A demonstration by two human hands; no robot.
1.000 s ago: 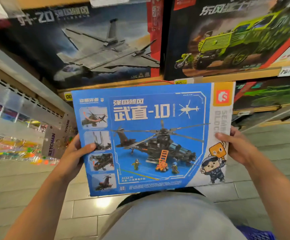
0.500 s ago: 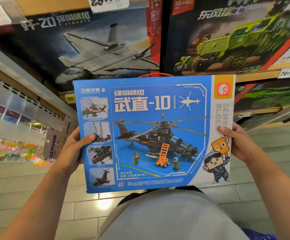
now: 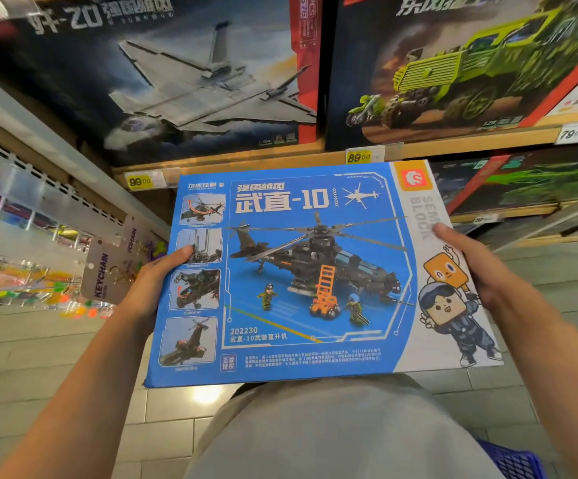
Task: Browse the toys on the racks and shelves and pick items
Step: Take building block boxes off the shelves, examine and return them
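Two hands are wrapped around one flat blue helicopter box (image 3: 315,274), which is held face-up in front of the torso. The left hand (image 3: 152,285) is clamped on the box's left short edge, thumb laid over the printed face; the right hand (image 3: 470,267) is clamped on the right short edge in the same way. The box's long axis runs from one hand to the other, so neither hand is nearer. Beyond the box's far edge a wooden shelf (image 3: 280,157) carries a jet box (image 3: 176,74) and a green truck box (image 3: 470,63). A corner of a blue basket (image 3: 512,461) is seen below the box's near right corner, probably where the box would be lowered.
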